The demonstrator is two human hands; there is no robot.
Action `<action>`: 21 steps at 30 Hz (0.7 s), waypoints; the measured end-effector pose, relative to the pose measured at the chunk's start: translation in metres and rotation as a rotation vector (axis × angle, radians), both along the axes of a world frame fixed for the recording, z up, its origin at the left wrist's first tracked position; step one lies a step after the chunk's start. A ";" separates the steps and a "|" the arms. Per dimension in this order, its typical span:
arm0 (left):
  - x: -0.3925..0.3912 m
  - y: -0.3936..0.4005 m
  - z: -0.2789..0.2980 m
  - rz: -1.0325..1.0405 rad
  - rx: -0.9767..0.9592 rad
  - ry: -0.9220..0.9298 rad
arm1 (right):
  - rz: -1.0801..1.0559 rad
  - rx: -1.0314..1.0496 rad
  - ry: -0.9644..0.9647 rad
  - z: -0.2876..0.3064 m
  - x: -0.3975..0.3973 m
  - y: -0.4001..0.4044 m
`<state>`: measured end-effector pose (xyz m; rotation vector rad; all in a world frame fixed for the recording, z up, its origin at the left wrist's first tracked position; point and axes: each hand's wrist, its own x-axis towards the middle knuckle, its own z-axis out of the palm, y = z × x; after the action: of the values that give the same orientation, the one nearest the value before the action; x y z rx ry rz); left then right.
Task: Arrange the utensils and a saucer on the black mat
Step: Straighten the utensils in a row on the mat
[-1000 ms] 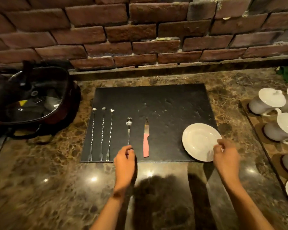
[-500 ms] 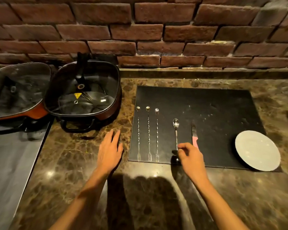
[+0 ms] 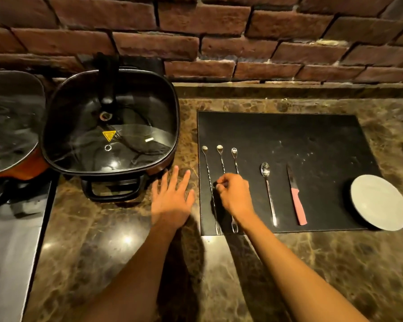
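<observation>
The black mat [image 3: 289, 135] lies on the marble counter. On its left side are three long twisted bar spoons with fork ends: the left one [image 3: 208, 177], the middle one [image 3: 221, 159] and the right one [image 3: 235, 159]. To their right lie a teaspoon [image 3: 268, 194], a pink-handled knife [image 3: 297, 203] and a white saucer [image 3: 379, 202] that overhangs the mat's right front corner. My right hand [image 3: 234, 194] is over the bar spoons, its fingertips pinched on the middle one's shaft. My left hand [image 3: 172, 198] rests flat on the counter just left of the mat, fingers spread.
A black square electric pot with a glass lid [image 3: 109, 126] stands left of the mat, close to my left hand. A second lidded pan [image 3: 9, 122] sits at the far left. A brick wall [image 3: 219, 31] backs the counter. A grey surface [image 3: 12, 252] borders the counter's left.
My right hand has moved left from the teaspoon's handle to the twisted bar spoons and pinched onto the middle one. The left hand stays flat beside the mat. The camera came closer.
</observation>
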<state>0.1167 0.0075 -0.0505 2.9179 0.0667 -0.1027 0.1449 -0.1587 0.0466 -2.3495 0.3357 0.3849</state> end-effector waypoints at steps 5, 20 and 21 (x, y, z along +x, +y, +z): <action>-0.004 0.002 -0.008 -0.026 0.010 -0.170 | 0.038 -0.142 -0.049 -0.010 0.018 0.017; -0.001 0.004 -0.012 -0.022 -0.012 -0.117 | 0.044 -0.204 0.019 -0.021 0.035 0.031; -0.001 0.004 -0.012 -0.023 -0.010 -0.120 | 0.046 -0.194 0.020 -0.022 0.035 0.032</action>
<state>0.1154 0.0117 -0.0626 2.9079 0.0129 0.0675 0.1803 -0.1264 0.0244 -2.5479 0.3429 0.4142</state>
